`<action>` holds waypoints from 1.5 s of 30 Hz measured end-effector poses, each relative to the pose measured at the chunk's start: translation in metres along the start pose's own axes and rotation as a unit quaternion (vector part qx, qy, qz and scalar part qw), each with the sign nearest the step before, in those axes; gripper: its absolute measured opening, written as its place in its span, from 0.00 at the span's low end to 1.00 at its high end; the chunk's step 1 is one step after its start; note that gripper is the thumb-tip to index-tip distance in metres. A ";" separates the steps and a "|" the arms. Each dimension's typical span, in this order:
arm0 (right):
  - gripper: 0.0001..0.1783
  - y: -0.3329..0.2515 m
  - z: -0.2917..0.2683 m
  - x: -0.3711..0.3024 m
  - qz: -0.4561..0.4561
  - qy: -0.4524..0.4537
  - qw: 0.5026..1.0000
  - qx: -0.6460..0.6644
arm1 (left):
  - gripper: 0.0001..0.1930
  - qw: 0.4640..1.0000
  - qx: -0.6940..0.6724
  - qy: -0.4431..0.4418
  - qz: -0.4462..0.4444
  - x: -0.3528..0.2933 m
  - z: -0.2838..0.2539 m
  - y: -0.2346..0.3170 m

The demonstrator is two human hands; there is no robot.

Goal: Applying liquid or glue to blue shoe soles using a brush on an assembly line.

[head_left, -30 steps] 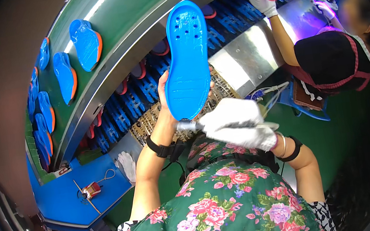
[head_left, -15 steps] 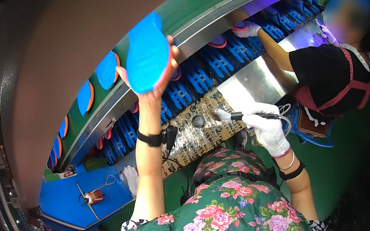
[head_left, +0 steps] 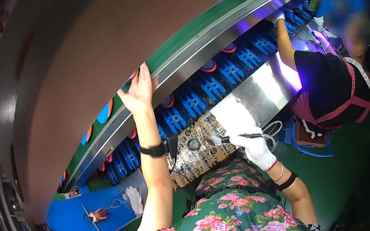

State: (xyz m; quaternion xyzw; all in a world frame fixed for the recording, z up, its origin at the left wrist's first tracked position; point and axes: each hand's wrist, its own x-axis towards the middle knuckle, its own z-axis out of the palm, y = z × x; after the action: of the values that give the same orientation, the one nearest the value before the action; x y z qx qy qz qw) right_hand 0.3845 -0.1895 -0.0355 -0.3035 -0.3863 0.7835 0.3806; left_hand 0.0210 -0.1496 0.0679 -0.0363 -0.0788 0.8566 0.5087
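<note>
My bare left hand (head_left: 139, 91) reaches to the green conveyor belt (head_left: 171, 51), fingers stretched out and thumb apart. Beside its fingers shows a sliver of a blue shoe sole with an orange rim (head_left: 131, 77), mostly hidden by the brown overhang. In a white knitted glove, my right hand (head_left: 255, 147) is closed round a dark-handled brush (head_left: 242, 137). The pale bristles point left, over a tape-covered ledge (head_left: 187, 165), close to a dark round pot (head_left: 193, 144) set in it.
Blue racks (head_left: 212, 88) holding orange-rimmed pieces line the lower conveyor. A co-worker (head_left: 326, 79) reaches into it at right. A blue side table (head_left: 71, 216) bears a small red reel (head_left: 98, 215) and a white glove (head_left: 133, 200). Pale tubing (head_left: 272, 128) loops behind my right hand.
The blue sole that lay on my left hand is no longer on it; that hand has moved to the belt, palm turned down. My right hand with the brush shifted slightly left and down.
</note>
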 end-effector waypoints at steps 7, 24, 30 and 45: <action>0.06 0.002 -0.008 0.005 -0.006 0.026 1.000 -0.016 | 0.40 0.918 0.387 0.032 -0.079 0.021 0.010 -0.094; 0.10 0.002 -0.033 -0.003 -0.009 0.042 0.999 0.030 | 0.41 0.254 0.953 -0.032 0.162 0.300 -0.006 -0.158; 0.09 0.015 -0.041 -0.005 0.000 0.040 0.997 0.068 | 0.21 0.744 0.657 -0.084 0.085 0.210 0.006 -0.151; 0.10 -0.024 -0.018 0.008 -0.057 0.020 0.998 0.019 | 0.31 0.894 0.429 -0.084 -0.102 -0.105 -0.039 -0.045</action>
State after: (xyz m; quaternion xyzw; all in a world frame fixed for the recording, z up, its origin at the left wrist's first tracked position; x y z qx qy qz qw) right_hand 0.4034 -0.1664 -0.0262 -0.2896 -0.3801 0.7615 0.4378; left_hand 0.1157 -0.2164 0.0354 0.2659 0.2506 0.7504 0.5509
